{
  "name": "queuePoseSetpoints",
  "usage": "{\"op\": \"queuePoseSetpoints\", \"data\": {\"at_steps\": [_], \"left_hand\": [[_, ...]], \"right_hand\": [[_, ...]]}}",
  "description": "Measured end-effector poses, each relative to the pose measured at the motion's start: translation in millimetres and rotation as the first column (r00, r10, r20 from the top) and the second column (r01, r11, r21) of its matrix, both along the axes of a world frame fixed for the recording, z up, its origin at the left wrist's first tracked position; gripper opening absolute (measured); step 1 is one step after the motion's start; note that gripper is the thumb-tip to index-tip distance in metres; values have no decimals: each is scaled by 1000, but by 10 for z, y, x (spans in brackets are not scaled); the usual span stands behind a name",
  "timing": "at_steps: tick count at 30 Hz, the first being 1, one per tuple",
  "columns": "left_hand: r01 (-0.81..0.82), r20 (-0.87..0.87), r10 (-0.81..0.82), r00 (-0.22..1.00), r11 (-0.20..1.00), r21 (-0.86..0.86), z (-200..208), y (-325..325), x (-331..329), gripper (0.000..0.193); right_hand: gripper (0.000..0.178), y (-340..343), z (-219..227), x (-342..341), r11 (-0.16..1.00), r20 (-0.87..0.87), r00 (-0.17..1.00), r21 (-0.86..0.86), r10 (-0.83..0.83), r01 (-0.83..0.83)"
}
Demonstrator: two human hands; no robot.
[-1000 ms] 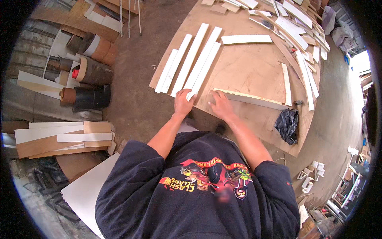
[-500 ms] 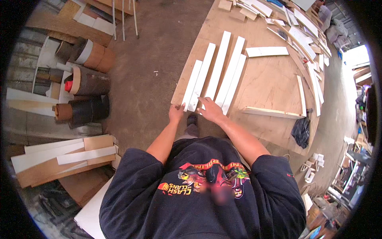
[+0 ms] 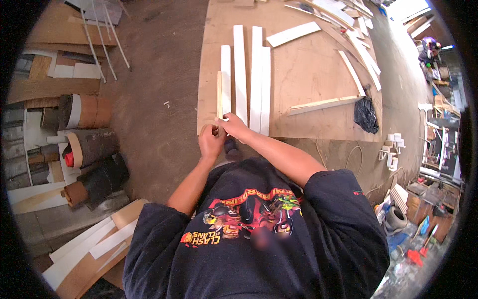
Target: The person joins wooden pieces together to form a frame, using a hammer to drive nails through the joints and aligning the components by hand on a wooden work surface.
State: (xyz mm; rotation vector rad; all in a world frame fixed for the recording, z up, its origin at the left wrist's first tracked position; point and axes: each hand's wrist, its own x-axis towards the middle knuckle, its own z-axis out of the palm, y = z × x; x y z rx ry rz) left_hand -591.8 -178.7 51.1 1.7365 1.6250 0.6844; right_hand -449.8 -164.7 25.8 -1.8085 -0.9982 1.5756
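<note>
A narrow wooden strip stands on its long edge at the left side of the wooden table, its bare tan side showing. My left hand is closed with curled fingers at the strip's near end. Against the same end, my right hand has its fingers bent round the strip. Just right of it lies a white strip, followed by a longer white strip. Two more, a long white strip and a shorter white strip, lie side by side. My fingers hide the strip's near tip.
On the wooden table, a white board lies slanted beyond the strips. An L-shaped pair of wooden strips and a black plastic bag are to the right. Dark rolls stand at the left, with stacked boards nearer me.
The leftmost strip has been tipped from its white face onto its edge. My hands have come closer together at its near end. The view has turned, so the table appears straighter.
</note>
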Motion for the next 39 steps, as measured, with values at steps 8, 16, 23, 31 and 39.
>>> {"op": "queuePoseSetpoints", "data": {"at_steps": [8,16,23,31,39], "left_hand": [[323,261,-307,915,946,-21,366,-255,756,56],[274,654,318,686,719,-638,-218,-405,2052,58],[67,669,482,566,782,-620,-192,-616,2670,28],[-96,580,399,710,871,-482,-298,-547,2850,39],[30,625,225,747,928,-371,26,-605,3249,40]], "right_hand": [[26,-470,501,951,940,-196,942,153,-273,305],[36,-1100,255,2286,948,-81,995,317,55,-26],[62,-1263,419,3928,924,775,619,134,129,-359],[74,-1665,-20,6000,932,903,259,290,-342,219],[143,-2355,113,6275,792,907,389,-115,-163,599]]}}
